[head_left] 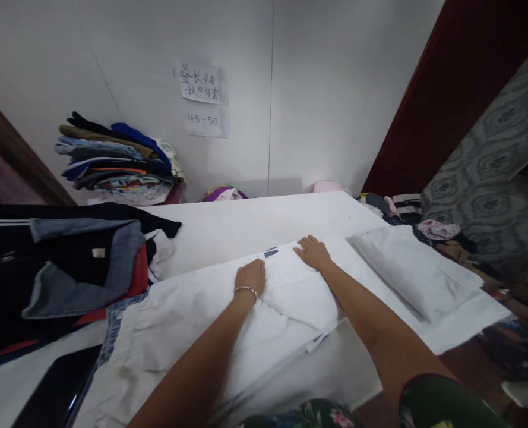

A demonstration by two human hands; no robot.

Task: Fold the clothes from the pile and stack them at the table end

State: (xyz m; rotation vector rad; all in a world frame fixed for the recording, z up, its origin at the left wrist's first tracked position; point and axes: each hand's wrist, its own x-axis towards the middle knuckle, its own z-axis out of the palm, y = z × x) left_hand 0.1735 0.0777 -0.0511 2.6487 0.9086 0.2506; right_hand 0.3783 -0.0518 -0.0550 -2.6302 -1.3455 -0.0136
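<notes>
A white garment (174, 321) lies spread over the table in front of me, its lower part reaching toward my body. A dark label (271, 252) shows at its far edge, between my two hands. My left hand (250, 278), with a bracelet at the wrist, is closed on the cloth just left of that label. Farther right, my right hand (313, 252) has its fingers curled over the far edge of the same garment. Creases run through the cloth below the hands, and a small white strip (317, 343) sticks out near the front edge.
A folded white bundle (413, 267) rests at the table's right. Dark and denim clothes (85, 267) are heaped at left, beside a black phone-like slab (59, 386). Behind them stands a folded clothes stack (116, 160). The white tabletop (246, 220) meets a wall with handwritten papers (205, 83).
</notes>
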